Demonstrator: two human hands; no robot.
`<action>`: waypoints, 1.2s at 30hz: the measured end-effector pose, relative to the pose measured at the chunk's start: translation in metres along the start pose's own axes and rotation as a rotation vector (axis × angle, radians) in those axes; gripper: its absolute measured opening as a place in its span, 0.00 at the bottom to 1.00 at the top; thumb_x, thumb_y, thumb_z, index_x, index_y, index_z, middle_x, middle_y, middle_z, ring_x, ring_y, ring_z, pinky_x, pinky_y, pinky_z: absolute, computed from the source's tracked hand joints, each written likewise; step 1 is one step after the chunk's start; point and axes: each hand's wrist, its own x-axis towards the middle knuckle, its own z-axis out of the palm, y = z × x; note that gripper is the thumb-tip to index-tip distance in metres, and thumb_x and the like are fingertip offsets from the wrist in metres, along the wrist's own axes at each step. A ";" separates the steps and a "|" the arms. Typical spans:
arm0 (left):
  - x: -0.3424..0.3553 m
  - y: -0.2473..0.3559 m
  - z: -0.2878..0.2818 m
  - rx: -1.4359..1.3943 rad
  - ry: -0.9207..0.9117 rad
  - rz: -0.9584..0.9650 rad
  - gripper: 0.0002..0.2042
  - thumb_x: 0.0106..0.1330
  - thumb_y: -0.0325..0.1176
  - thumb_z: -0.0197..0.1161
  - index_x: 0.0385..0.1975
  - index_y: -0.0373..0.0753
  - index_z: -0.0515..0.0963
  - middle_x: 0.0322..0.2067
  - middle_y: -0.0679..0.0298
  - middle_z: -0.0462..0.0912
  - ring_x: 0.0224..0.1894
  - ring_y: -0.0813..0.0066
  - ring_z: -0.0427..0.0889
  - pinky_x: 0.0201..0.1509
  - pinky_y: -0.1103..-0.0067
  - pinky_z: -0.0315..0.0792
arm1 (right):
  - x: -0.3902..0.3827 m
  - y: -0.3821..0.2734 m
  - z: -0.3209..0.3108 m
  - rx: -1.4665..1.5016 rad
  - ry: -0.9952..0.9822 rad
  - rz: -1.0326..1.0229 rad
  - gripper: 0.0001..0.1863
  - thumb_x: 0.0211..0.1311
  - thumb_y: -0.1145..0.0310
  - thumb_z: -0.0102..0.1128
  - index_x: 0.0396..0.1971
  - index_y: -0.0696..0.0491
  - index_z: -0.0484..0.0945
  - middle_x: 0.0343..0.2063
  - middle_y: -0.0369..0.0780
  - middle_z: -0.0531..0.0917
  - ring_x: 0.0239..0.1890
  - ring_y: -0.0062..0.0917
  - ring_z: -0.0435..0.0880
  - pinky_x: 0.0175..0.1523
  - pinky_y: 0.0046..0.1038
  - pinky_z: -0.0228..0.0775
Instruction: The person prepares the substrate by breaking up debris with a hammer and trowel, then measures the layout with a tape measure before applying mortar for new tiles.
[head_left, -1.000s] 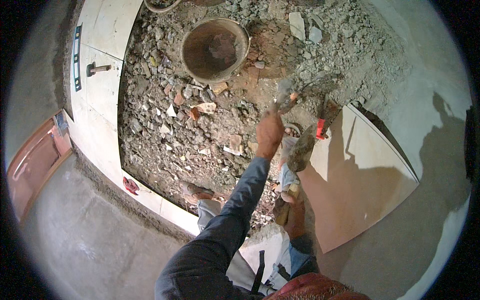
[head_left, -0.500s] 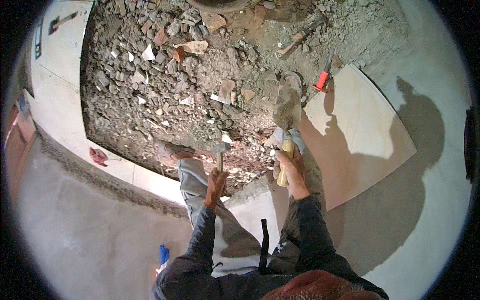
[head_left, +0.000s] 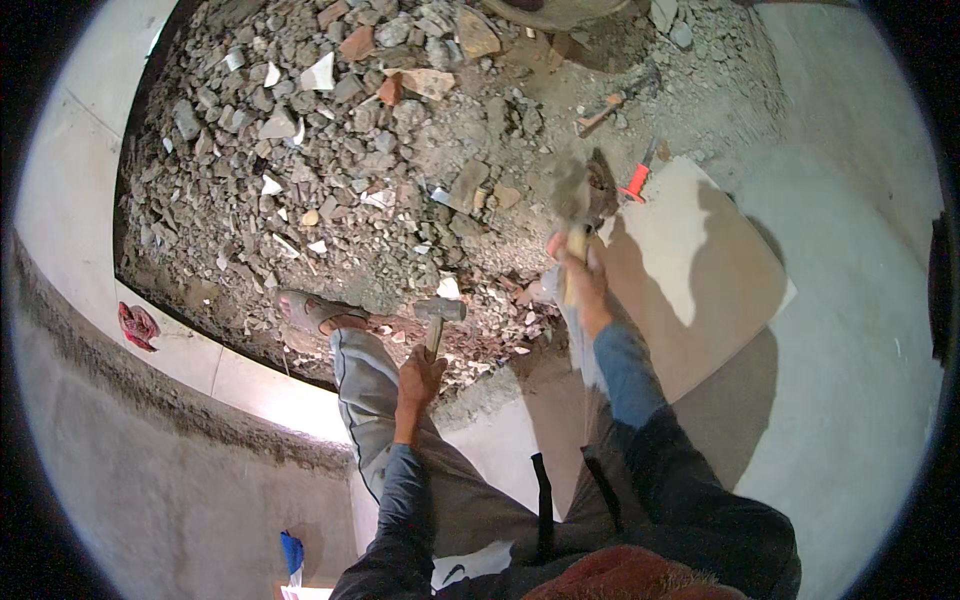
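My left hand (head_left: 420, 378) is wrapped round the wooden handle of a small sledgehammer. Its grey metal hammer head (head_left: 440, 310) is raised above the rubble between my feet. In my right hand (head_left: 588, 285) is a trowel, gripped by its pale wooden handle (head_left: 577, 243). The trowel blade (head_left: 572, 192) points away from me and is smeared by motion. It is above the dirt, close to the corner of a large cream tile (head_left: 700, 330). Just right of the blade lies a red-handled chisel (head_left: 635, 182).
Broken stone and tile rubble (head_left: 340, 180) spreads ahead, bordered on the left by pale tiles (head_left: 75, 160). A wooden-handled tool (head_left: 600, 112) lies farther off, below a round container's rim (head_left: 560, 14). A crumpled red cloth (head_left: 138, 326) rests on the left tiles.
My right hand has moved forward with the trowel, whose blade was sharp before and is now blurred. My left hand still holds the hammer, its head now turned more sideways. The view has shifted.
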 end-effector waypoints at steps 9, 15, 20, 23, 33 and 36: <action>-0.004 0.004 -0.066 -0.168 0.245 -0.034 0.15 0.59 0.37 0.67 0.34 0.33 0.70 0.25 0.48 0.76 0.28 0.50 0.74 0.36 0.65 0.70 | 0.254 -0.176 -0.036 -0.090 0.207 -0.382 0.21 0.63 0.56 0.64 0.46 0.57 0.74 0.28 0.38 0.81 0.30 0.27 0.82 0.32 0.31 0.74; -0.013 0.016 -0.073 0.113 0.262 -0.142 0.15 0.59 0.36 0.67 0.35 0.32 0.72 0.29 0.43 0.80 0.35 0.40 0.80 0.39 0.61 0.72 | 0.370 -0.200 -0.077 -0.224 0.221 -0.666 0.23 0.70 0.52 0.50 0.53 0.55 0.76 0.32 0.47 0.85 0.41 0.46 0.83 0.47 0.43 0.75; 0.008 0.028 -0.064 0.220 0.121 -0.041 0.16 0.59 0.37 0.67 0.37 0.31 0.73 0.30 0.41 0.81 0.38 0.37 0.81 0.39 0.59 0.72 | 0.448 -0.068 -0.183 -1.267 0.235 -0.320 0.22 0.66 0.56 0.51 0.52 0.54 0.78 0.48 0.50 0.82 0.47 0.51 0.81 0.56 0.43 0.71; 0.001 0.043 -0.055 0.296 0.085 -0.058 0.17 0.60 0.38 0.67 0.39 0.31 0.73 0.30 0.41 0.81 0.38 0.37 0.81 0.38 0.58 0.72 | 0.380 -0.005 -0.129 -1.083 0.441 -0.127 0.27 0.68 0.52 0.48 0.51 0.62 0.77 0.47 0.58 0.80 0.48 0.52 0.80 0.61 0.45 0.69; 0.019 0.066 -0.068 0.403 0.116 -0.053 0.20 0.61 0.38 0.67 0.46 0.29 0.74 0.34 0.39 0.82 0.40 0.36 0.81 0.40 0.58 0.74 | 0.370 0.094 -0.189 -0.664 0.317 -0.139 0.30 0.51 0.59 0.67 0.48 0.64 0.70 0.38 0.52 0.81 0.38 0.41 0.84 0.37 0.40 0.81; 0.010 0.029 -0.066 0.428 0.167 -0.047 0.18 0.61 0.38 0.66 0.45 0.32 0.75 0.33 0.44 0.80 0.41 0.40 0.79 0.42 0.59 0.74 | 0.338 0.057 -0.123 -0.064 0.263 -0.102 0.24 0.55 0.65 0.66 0.46 0.63 0.70 0.33 0.46 0.79 0.34 0.34 0.83 0.37 0.37 0.83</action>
